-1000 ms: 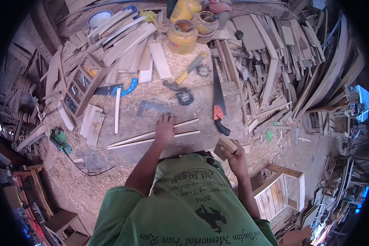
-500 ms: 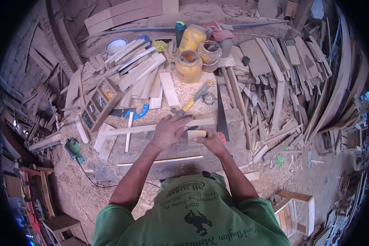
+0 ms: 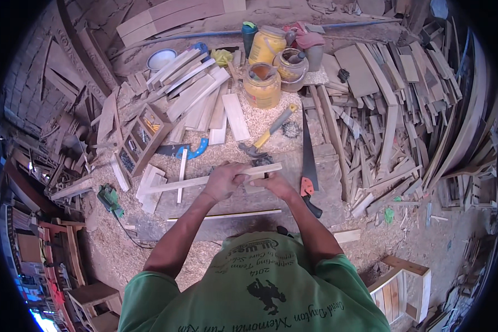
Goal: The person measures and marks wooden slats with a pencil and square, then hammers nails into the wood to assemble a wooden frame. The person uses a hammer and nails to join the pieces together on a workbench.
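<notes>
Since before, both hands lifted one long strip (image 3: 205, 181); fingers clamped on it; second strip (image 3: 224, 215) lies below.

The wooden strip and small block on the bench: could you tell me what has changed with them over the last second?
The left hand, flat on the strips a second ago, now grips the long wooden strip. The right hand carried its small block from the bench's right edge to that strip. The handsaw and second strip lie as before.

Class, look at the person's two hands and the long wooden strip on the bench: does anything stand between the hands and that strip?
Nothing visible does. The left hand already grips the long wooden strip, and the right hand touches it near its right end.
</notes>
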The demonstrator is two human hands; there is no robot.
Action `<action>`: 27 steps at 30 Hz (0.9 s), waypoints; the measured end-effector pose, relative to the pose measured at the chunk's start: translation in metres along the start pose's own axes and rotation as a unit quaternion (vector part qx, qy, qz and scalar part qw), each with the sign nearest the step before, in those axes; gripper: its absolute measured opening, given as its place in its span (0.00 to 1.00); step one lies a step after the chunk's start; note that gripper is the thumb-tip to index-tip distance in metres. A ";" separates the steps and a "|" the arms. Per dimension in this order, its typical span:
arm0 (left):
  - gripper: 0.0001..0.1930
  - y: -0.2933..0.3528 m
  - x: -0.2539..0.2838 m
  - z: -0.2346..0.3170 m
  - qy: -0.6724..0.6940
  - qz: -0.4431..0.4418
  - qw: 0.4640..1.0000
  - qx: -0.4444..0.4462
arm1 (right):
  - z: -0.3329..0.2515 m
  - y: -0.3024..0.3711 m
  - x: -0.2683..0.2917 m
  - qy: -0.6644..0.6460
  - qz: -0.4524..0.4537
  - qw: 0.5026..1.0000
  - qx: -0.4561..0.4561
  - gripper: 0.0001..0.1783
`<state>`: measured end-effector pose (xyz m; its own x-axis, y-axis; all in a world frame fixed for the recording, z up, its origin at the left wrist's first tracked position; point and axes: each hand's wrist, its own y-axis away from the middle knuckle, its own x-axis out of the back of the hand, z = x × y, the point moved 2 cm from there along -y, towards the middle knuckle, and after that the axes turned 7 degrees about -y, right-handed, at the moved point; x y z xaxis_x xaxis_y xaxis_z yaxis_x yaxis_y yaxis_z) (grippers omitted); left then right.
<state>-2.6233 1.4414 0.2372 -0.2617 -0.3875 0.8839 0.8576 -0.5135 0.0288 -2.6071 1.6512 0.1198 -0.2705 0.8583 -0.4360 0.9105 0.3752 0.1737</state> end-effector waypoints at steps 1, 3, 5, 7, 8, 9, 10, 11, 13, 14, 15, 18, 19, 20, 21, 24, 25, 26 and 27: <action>0.19 0.000 0.001 0.000 -0.006 0.002 1.000 -0.004 | 0.000 -0.001 0.001 0.001 -0.003 1.000 -0.002 0.26; 0.19 0.000 0.002 0.000 -0.015 0.006 1.000 -0.002 | 0.002 -0.006 0.002 -0.009 -0.015 1.000 -0.006 0.26; 0.19 -0.002 0.005 0.002 -0.020 0.009 1.000 0.007 | 0.005 -0.011 0.004 -0.010 -0.014 1.000 -0.007 0.26; 0.18 0.000 0.005 -0.002 -0.024 0.016 0.999 0.016 | 0.006 -0.014 0.001 -0.004 -0.004 1.000 -0.005 0.25; 0.18 0.002 0.005 -0.004 -0.026 0.020 0.999 0.022 | 0.005 -0.015 -0.002 -0.001 -0.005 1.000 -0.006 0.25; 0.18 0.004 0.005 -0.006 -0.024 0.017 0.999 0.032 | 0.004 -0.015 -0.004 0.001 -0.007 1.000 -0.007 0.25; 0.18 0.006 0.008 -0.004 -0.020 0.012 0.999 0.041 | 0.004 -0.014 -0.006 0.004 -0.005 1.000 -0.008 0.25; 0.17 0.007 0.009 -0.004 -0.017 0.007 0.999 0.049 | 0.003 -0.015 -0.007 0.006 -0.006 1.000 -0.004 0.24; 0.17 0.008 0.008 -0.008 -0.014 0.015 0.999 0.047 | 0.002 -0.016 -0.010 0.010 -0.008 1.000 0.006 0.24; 0.17 0.009 0.009 -0.011 -0.014 0.019 0.999 0.046 | 0.002 -0.016 -0.011 0.011 -0.007 1.000 0.005 0.24; 0.17 0.010 0.009 -0.012 -0.011 0.018 0.998 0.051 | 0.001 -0.015 -0.012 0.011 -0.006 1.000 0.005 0.24; 0.17 0.013 0.011 -0.016 -0.005 0.013 0.998 0.059 | -0.001 -0.017 -0.014 0.023 0.001 1.000 -0.008 0.25; 0.17 0.011 0.011 -0.016 -0.002 0.012 0.998 0.054 | 0.000 -0.017 -0.012 0.030 0.006 0.999 -0.014 0.25; 0.17 0.010 0.011 -0.017 0.001 0.012 0.999 0.048 | 0.001 -0.018 -0.011 0.021 0.002 1.000 -0.013 0.25; 0.17 0.008 0.010 -0.020 -0.004 0.019 0.999 0.036 | 0.002 -0.018 -0.010 0.012 -0.001 1.000 -0.011 0.25; 0.17 0.007 0.007 -0.024 -0.024 0.035 0.999 0.013 | 0.003 -0.019 -0.009 0.002 -0.003 1.000 -0.008 0.25; 0.17 0.007 0.008 -0.022 -0.036 0.037 0.999 0.013 | 0.002 -0.019 -0.010 0.001 -0.003 1.000 -0.007 0.24; 0.17 0.006 0.009 -0.020 -0.047 0.040 0.998 0.012 | 0.001 -0.019 -0.010 0.008 0.004 1.000 -0.009 0.24; 0.17 0.006 0.008 -0.019 -0.047 0.047 0.998 0.015 | 0.000 -0.019 -0.010 0.016 0.010 1.000 -0.011 0.24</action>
<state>-2.6286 1.4209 0.2359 -0.1375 -0.3586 0.9233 0.8899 -0.4540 -0.0438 -2.6212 1.6354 0.1207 -0.2620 0.8762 -0.4046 0.9088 0.3650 0.2020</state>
